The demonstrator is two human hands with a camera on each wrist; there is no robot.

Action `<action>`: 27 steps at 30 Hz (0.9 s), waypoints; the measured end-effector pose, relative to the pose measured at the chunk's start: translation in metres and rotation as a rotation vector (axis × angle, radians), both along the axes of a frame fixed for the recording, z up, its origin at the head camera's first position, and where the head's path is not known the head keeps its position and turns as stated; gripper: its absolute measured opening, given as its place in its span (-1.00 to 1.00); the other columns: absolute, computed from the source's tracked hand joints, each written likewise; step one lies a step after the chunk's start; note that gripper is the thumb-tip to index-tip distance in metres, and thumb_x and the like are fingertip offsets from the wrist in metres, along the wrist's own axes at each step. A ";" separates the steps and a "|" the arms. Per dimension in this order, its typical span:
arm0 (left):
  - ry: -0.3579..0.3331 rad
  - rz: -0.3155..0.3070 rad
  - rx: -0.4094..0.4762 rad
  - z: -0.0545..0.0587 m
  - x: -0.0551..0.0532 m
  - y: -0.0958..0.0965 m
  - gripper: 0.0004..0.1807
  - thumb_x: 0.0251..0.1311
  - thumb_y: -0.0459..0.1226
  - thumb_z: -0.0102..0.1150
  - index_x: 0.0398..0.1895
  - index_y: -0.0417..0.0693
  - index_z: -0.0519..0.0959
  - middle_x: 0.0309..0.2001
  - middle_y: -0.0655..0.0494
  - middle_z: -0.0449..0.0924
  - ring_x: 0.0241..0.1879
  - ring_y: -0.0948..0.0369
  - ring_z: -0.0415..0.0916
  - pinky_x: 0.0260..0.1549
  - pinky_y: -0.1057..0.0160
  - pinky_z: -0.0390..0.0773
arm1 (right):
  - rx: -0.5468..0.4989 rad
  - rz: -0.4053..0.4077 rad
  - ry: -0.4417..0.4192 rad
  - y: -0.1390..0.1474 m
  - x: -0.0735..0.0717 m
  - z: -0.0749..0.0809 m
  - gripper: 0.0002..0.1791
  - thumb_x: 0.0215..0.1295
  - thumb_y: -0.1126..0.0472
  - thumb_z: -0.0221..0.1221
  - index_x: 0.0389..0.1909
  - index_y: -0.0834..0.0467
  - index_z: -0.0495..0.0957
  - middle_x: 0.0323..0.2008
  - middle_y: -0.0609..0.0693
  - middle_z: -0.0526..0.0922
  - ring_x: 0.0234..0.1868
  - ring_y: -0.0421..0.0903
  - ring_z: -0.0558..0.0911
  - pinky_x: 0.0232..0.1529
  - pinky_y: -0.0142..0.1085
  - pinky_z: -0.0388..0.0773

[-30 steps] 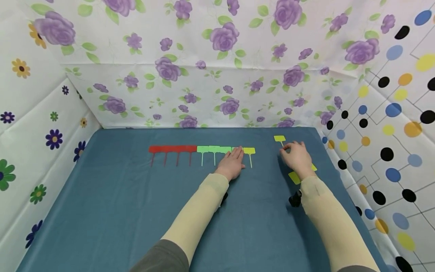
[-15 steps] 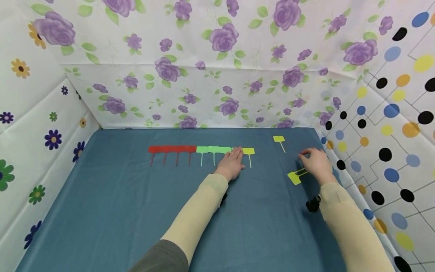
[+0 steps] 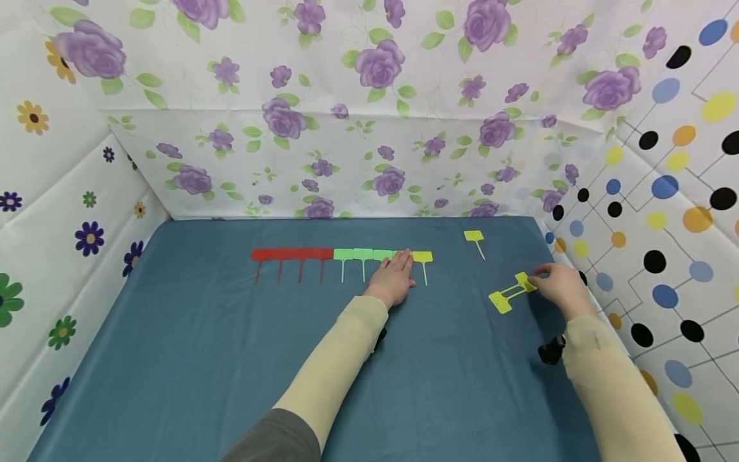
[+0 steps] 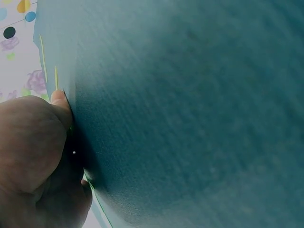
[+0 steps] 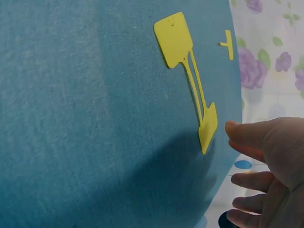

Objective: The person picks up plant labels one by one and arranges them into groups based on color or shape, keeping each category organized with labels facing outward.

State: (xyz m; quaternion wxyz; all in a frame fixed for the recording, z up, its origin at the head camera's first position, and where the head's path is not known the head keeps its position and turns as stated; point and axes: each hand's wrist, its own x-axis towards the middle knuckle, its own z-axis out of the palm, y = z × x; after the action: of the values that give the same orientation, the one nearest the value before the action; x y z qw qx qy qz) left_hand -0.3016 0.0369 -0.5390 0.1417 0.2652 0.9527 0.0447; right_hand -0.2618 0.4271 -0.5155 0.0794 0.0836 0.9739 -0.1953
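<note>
Four-sided plant labels with thin stems lie in a row: red labels [image 3: 292, 253], green labels [image 3: 363, 254] and one yellow label [image 3: 423, 256] at the right end. My left hand [image 3: 391, 280] lies with straight fingers over the right end of the green ones, covering part of them. My right hand [image 3: 560, 289] hovers at the far right with bent, loose fingers. Beside its fingertips lie two yellow labels, a nearer one [image 3: 500, 302] and a farther one [image 3: 524, 281], heads pointing opposite ways and stems side by side. The right wrist view shows a gap between fingers and labels.
Another single yellow label [image 3: 474, 236] lies near the back edge, right of the row. Blue cloth [image 3: 190, 333] covers the table. A floral sheet [image 3: 340, 154] rises behind it, and a dotted sheet [image 3: 641, 256] stands close by my right hand.
My right hand has moved right and toward me, away from the single yellow label at the back, uncovering the pair of yellow labels. The left hand has stayed in place.
</note>
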 end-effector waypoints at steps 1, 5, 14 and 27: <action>-0.001 0.002 -0.003 0.000 0.000 0.000 -0.27 0.75 -0.01 -0.24 0.78 -0.10 -0.09 0.77 0.03 -0.26 0.73 0.10 -0.29 0.69 0.04 -0.15 | 0.001 0.028 0.005 0.001 0.000 -0.001 -0.48 0.60 0.04 0.20 0.29 0.39 0.59 0.26 0.52 0.53 0.23 0.51 0.52 0.13 0.38 0.55; -0.005 0.011 -0.019 0.000 0.000 0.000 -0.26 0.75 0.01 -0.24 0.78 -0.06 -0.11 0.77 0.06 -0.27 0.73 0.13 -0.32 0.69 0.06 -0.17 | 0.033 0.225 0.041 0.003 -0.002 -0.009 -0.46 0.55 -0.02 0.30 0.30 0.32 0.62 0.39 0.56 0.39 0.39 0.59 0.33 0.28 0.51 0.36; -0.011 0.013 -0.042 -0.002 -0.001 0.002 -0.27 0.75 0.01 -0.26 0.79 -0.05 -0.13 0.77 0.08 -0.30 0.73 0.15 -0.34 0.69 0.08 -0.19 | 0.122 0.673 0.141 -0.018 0.010 -0.009 -0.36 0.24 -0.02 0.55 0.34 0.04 0.70 0.54 0.47 0.28 0.56 0.55 0.13 0.38 0.52 0.26; 0.014 0.019 -0.054 -0.005 -0.001 0.004 -0.25 0.74 0.03 -0.24 0.79 -0.03 -0.11 0.77 0.10 -0.29 0.73 0.15 -0.30 0.69 0.07 -0.17 | 0.290 0.726 0.175 -0.037 0.007 -0.011 -0.49 0.06 0.23 0.65 0.08 -0.06 0.78 0.48 0.37 0.43 0.57 0.47 0.20 0.45 0.45 0.23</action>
State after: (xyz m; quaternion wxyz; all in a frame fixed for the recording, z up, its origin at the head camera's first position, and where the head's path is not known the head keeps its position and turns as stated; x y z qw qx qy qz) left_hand -0.3030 0.0407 -0.5440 0.1415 0.2524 0.9570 0.0182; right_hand -0.2547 0.3904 -0.5264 0.0476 -0.2726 0.9607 -0.0214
